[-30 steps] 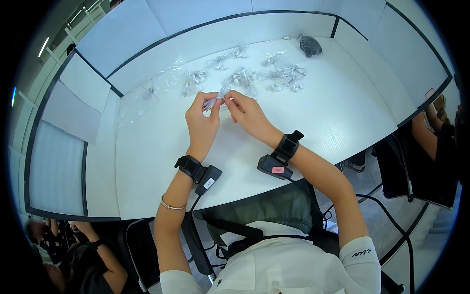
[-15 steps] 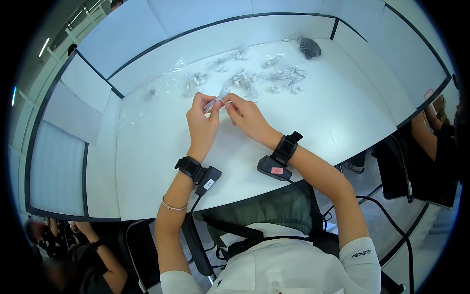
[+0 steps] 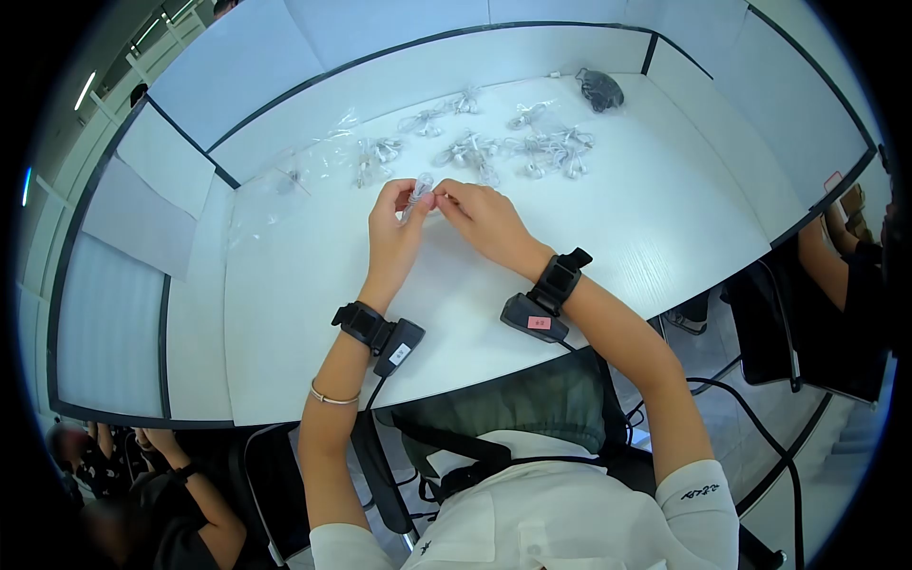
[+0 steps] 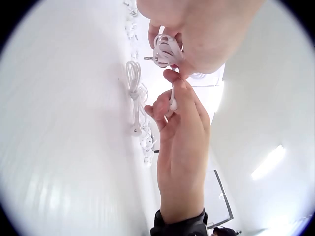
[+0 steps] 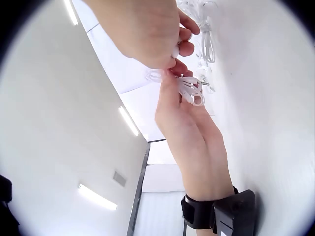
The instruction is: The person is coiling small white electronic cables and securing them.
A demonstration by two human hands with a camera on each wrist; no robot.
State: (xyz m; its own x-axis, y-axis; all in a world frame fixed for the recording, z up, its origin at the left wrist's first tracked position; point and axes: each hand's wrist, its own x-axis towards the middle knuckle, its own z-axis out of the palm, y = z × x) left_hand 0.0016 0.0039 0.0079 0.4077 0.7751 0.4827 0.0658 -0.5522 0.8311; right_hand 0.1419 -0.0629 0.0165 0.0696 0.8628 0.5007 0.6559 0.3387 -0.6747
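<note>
A coiled white earphone cable (image 4: 167,50) with a metal plug at its side is gripped by the left hand (image 3: 394,228), fingers curled round the loops. The right hand (image 3: 494,226) meets it fingertip to fingertip. Between the right thumb and fingers, a white earbud (image 4: 173,104) is pinched on a short length of cable. In the right wrist view the coil (image 5: 191,91) shows at the left hand (image 5: 189,132), while the right hand (image 5: 142,34) partly covers the earbud.
Several white cable bundles (image 3: 470,152) lie farther back on the white table (image 3: 608,237). Clear plastic bags (image 3: 328,157) are at the back left, a dark pouch (image 3: 600,89) at the back right. Low panels enclose the table.
The coil in the left hand has turned more upright, and its loops are bunched closer. The right fingertips have shifted slightly along it, staying close to the left ones.
</note>
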